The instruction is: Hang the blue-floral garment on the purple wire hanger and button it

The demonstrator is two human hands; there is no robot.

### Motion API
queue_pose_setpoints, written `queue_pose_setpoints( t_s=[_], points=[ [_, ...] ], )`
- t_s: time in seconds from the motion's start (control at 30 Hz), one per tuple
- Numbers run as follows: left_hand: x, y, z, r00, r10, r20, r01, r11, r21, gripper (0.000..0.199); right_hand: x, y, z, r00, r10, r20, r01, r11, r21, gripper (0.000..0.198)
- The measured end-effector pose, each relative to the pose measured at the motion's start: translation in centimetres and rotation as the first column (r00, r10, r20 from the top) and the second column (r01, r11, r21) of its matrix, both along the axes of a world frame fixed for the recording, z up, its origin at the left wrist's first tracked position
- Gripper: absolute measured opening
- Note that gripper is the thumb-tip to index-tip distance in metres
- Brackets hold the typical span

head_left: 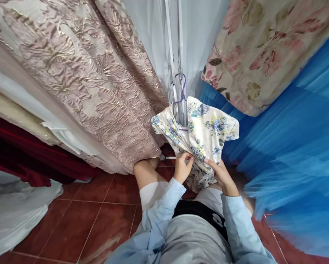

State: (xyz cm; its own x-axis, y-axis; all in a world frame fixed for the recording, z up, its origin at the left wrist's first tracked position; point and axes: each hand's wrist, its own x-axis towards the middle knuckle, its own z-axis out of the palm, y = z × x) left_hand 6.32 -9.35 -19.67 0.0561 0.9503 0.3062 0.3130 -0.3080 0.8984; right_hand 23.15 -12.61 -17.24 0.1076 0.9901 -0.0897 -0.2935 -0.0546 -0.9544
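White floral garment [212,126] on a purple hanger [184,91], its front in the grip of left hand [183,168] and right hand [223,173].

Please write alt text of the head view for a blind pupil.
Left hand and right hand, in light-blue sleeves, grip a short-sleeved white garment with blue flowers, on a purple hanger. Textured pink floral fabric hangs at left, blue tulle at right.

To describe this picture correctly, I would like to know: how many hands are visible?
2: the left hand pinches the front of the blue-flowered top, and the right hand grips it farther right, thumb in front. No other hand shows.
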Motion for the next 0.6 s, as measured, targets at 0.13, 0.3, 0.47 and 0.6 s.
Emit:
queue_pose_setpoints(
  t_s=[0.13,0.3,0.47,0.6],
  points=[
    [-0.1,0.1,0.5,1.0,0.009,-0.011,-0.01,0.999,-0.038,0.009,-0.4,0.1,-0.1,1.0,0.02,-0.025,-0.02,1.0,-0.019,0.068],
    [0.1,0.6,1.2,1.0,0.009,-0.003,-0.009,1.0,-0.027,0.011,-0.6,0.3,-0.4,0.999,0.033,-0.017,-0.033,0.999,-0.015,0.061],
    [-0.8,0.1,-0.3,0.982,-0.103,0.158,0.131,0.974,-0.183,0.023,0.8,1.1,-2.3,0.944,-0.141,0.297,0.138,0.99,0.032,0.064],
    [-2.5,-1.7,-1.8,0.972,-0.093,0.214,0.158,0.937,-0.313,0.025,1.9,0.7,-4.1,0.719,-0.419,0.555,0.327,0.908,0.263,0.075]
  ],
)
